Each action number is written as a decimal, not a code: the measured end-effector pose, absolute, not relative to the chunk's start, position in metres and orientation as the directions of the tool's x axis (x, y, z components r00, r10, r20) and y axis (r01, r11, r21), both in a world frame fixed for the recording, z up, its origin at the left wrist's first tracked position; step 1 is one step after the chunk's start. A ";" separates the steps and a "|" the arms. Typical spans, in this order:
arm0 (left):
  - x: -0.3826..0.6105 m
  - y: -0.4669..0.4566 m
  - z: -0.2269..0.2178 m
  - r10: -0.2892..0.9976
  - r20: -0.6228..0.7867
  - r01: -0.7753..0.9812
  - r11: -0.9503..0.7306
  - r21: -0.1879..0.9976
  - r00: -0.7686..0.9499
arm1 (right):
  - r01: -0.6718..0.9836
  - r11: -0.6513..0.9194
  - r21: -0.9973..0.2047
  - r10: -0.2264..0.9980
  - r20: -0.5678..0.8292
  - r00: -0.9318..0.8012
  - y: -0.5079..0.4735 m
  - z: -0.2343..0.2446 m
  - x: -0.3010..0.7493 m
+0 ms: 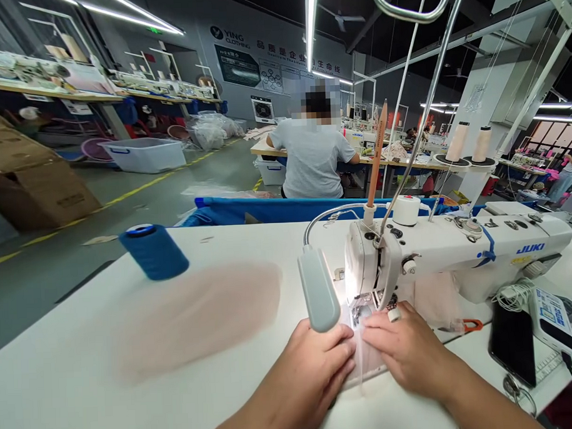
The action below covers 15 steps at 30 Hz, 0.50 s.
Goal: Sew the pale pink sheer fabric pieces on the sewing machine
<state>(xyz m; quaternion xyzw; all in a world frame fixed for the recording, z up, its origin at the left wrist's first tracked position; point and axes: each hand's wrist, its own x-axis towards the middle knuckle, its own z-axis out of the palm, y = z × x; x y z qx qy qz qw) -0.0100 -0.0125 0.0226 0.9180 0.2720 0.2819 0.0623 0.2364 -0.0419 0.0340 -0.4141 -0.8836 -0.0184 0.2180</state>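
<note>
Pale, sheer fabric (pixel 361 356) lies under the needle area of a white sewing machine (pixel 475 245). My left hand (pixel 321 357) rests at the fabric's left side, fingers bent and close together on it. From the right, my right hand (pixel 403 345) holds the fabric close to the presser foot (pixel 361 315), its fingertips pressed onto the cloth. A thin upright fold of the cloth shows between the two hands. The grey lamp head (pixel 319 291) hangs just above my left hand and hides part of it.
Blurred sheer pinkish fabric (pixel 200 324) spreads over the table's left part, near a blue thread cone (pixel 155 251). To the right lie orange-handled snips (pixel 472 325), a black phone (pixel 512 344) and a white device (pixel 555 318). A person (pixel 312 154) sits ahead, back turned.
</note>
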 end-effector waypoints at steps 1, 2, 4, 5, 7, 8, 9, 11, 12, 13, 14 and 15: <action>-0.010 -0.013 0.020 0.527 0.489 0.451 -0.849 0.273 0.695 | 0.719 0.679 -0.150 0.707 0.399 -0.584 -0.043 0.034 0.237; -0.011 -0.014 0.017 0.520 0.492 0.440 -0.854 0.278 0.698 | 0.702 0.696 -0.152 0.694 0.393 -0.603 -0.043 0.034 0.237; -0.011 -0.016 0.013 0.510 0.500 0.430 -0.860 0.277 0.700 | 0.691 0.705 -0.161 0.691 0.376 -0.618 -0.044 0.034 0.237; -0.011 -0.016 0.012 0.508 0.504 0.430 -0.861 0.271 0.699 | 0.693 0.702 -0.166 0.696 0.369 -0.616 -0.044 0.033 0.237; -0.010 -0.016 0.012 0.498 0.514 0.430 -0.866 0.255 0.698 | 0.700 0.693 -0.175 0.707 0.360 -0.609 -0.043 0.032 0.236; -0.009 -0.015 0.012 0.497 0.514 0.432 -0.866 0.250 0.699 | 0.702 0.689 -0.178 0.710 0.359 -0.605 -0.043 0.031 0.237; -0.009 -0.014 0.012 0.501 0.512 0.439 -0.864 0.247 0.698 | 0.706 0.685 -0.181 0.714 0.359 -0.601 -0.043 0.031 0.237; -0.009 -0.013 0.014 0.517 0.508 0.459 -0.854 0.247 0.689 | 0.713 0.676 -0.188 0.723 0.359 -0.590 -0.043 0.031 0.237; -0.009 -0.012 0.015 0.527 0.506 0.466 -0.848 0.253 0.683 | 0.716 0.670 -0.196 0.728 0.359 -0.583 -0.043 0.032 0.238; -0.009 -0.013 0.017 0.537 0.497 0.468 -0.842 0.268 0.681 | 0.717 0.665 -0.207 0.734 0.358 -0.577 -0.044 0.034 0.238; -0.010 -0.013 0.019 0.545 0.486 0.461 -0.838 0.291 0.683 | 0.714 0.664 -0.223 0.737 0.354 -0.576 -0.045 0.036 0.239; -0.011 -0.014 0.022 0.554 0.471 0.451 -0.832 0.322 0.686 | 0.704 0.668 -0.240 0.736 0.348 -0.580 -0.045 0.038 0.239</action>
